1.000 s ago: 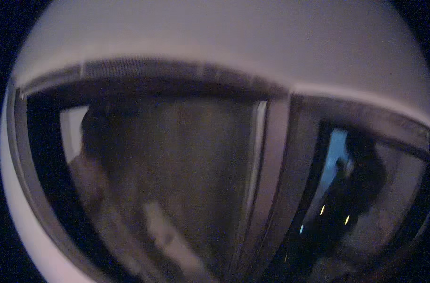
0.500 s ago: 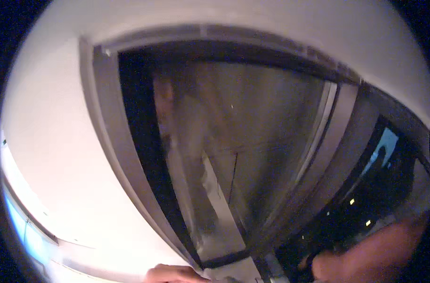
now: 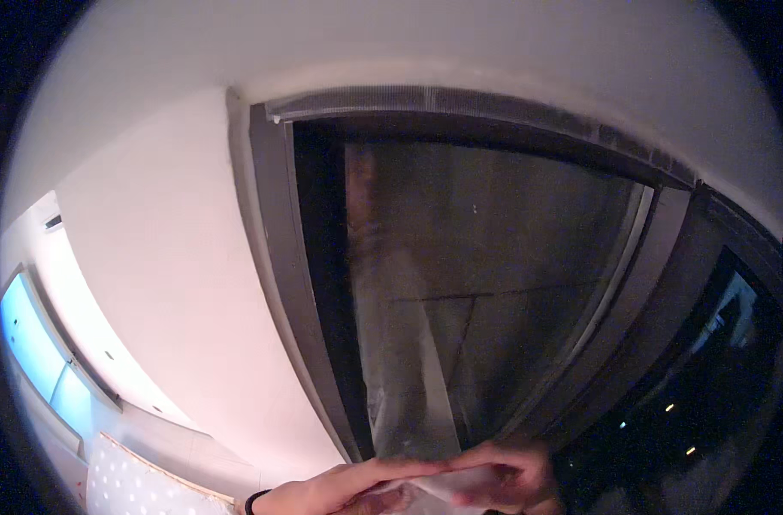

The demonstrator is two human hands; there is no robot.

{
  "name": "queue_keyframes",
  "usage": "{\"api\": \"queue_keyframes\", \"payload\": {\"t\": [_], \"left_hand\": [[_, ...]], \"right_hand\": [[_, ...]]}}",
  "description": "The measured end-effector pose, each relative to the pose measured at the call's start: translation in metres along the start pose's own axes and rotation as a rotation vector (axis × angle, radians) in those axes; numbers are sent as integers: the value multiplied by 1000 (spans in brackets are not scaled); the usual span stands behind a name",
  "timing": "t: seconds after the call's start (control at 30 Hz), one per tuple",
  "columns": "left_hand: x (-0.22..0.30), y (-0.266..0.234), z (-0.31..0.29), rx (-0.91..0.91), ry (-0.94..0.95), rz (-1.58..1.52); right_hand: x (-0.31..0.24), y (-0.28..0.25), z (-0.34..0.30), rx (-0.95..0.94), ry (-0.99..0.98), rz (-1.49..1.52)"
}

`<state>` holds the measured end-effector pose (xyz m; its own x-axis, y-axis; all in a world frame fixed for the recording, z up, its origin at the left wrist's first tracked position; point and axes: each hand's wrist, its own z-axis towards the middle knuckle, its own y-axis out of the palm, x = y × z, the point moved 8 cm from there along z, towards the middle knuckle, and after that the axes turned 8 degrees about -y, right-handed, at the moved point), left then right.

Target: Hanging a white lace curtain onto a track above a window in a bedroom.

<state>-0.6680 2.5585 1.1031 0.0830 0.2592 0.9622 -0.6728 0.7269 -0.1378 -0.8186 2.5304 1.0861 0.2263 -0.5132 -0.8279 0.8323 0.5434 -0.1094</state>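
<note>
My left hand (image 3: 344, 491), with a dark band at its wrist, reaches in from the lower left. My right hand (image 3: 510, 474) meets it at the bottom middle, slightly smeared by motion. Between them is a thin, crumpled white sheet (image 3: 432, 500), cloth or tissue; I cannot tell which. Both hands have their fingers curled around it from either side. The lower picture edge cuts off the rest of the sheet.
Ahead stands a dark-framed glass pane (image 3: 529, 223) with dim reflections. A white wall (image 3: 177, 275) lies left of it. Far left is a bright blue panel (image 3: 27, 330), above white-dotted grey fabric (image 3: 138, 482). Another dark pane (image 3: 709, 403) with small lights is at the right.
My right hand and forearm have swung in from the lower right to meet my left hand, which has risen further into view. The scene has shifted right, revealing the dotted fabric.
</note>
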Motion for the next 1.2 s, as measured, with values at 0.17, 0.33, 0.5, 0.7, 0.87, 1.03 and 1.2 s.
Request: {"api": "queue_keyframes", "payload": {"t": [0.17,0.33,0.5,0.7,0.87,1.03,1.2], "left_hand": [[-15,-22,-1,314,-125,308],[7,-59,-24,809,-27,506],[55,-73,-19,1002,261,746],[62,-71,-9,837,268,787],[56,-64,5,788,329,465],[67,-67,15,805,329,447],[74,-66,25,765,395,439]], "right_hand": [[-26,-38,4,261,-553,-556],[-71,-30,20,415,-704,-856],[-96,-48,23,666,-731,-962],[-109,-60,32,755,-765,-974],[-59,-47,60,363,-518,-613],[-59,-17,64,-26,-415,-694],[-46,8,70,-303,-501,-715]]}}
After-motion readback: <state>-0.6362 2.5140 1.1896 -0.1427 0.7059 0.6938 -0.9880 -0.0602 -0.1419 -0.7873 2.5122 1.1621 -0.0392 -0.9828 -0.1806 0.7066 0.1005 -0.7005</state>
